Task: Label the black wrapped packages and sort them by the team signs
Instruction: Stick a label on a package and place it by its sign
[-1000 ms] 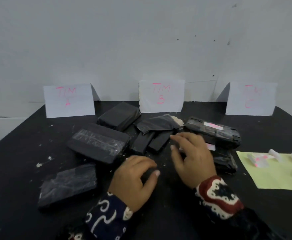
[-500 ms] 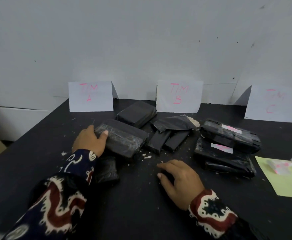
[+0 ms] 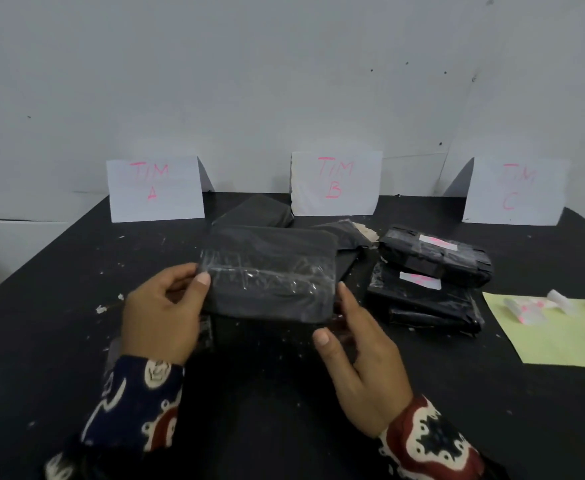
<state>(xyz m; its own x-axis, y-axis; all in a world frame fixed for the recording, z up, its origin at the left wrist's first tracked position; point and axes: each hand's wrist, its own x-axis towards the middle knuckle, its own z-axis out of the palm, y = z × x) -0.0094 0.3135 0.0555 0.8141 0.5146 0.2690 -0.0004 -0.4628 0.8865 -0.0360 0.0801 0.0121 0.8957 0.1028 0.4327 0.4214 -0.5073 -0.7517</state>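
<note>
Head view:
Held package (image 3: 267, 271): lifted over the table (image 3: 59, 306), in front of the TIM A sign (image 3: 155, 188) and TIM B sign (image 3: 335, 182).
Left hand (image 3: 163, 317): gripping its left edge.
Right hand (image 3: 360, 355): fingers straight against its right edge.
Labelled packages (image 3: 433, 258): stacked before the TIM C sign (image 3: 514, 190).

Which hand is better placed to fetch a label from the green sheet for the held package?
Right. The green paper sheet with its small white labels lies on the right hand's side, while the left hand grips the black tape-wrapped package firmly by its far edge.
</note>
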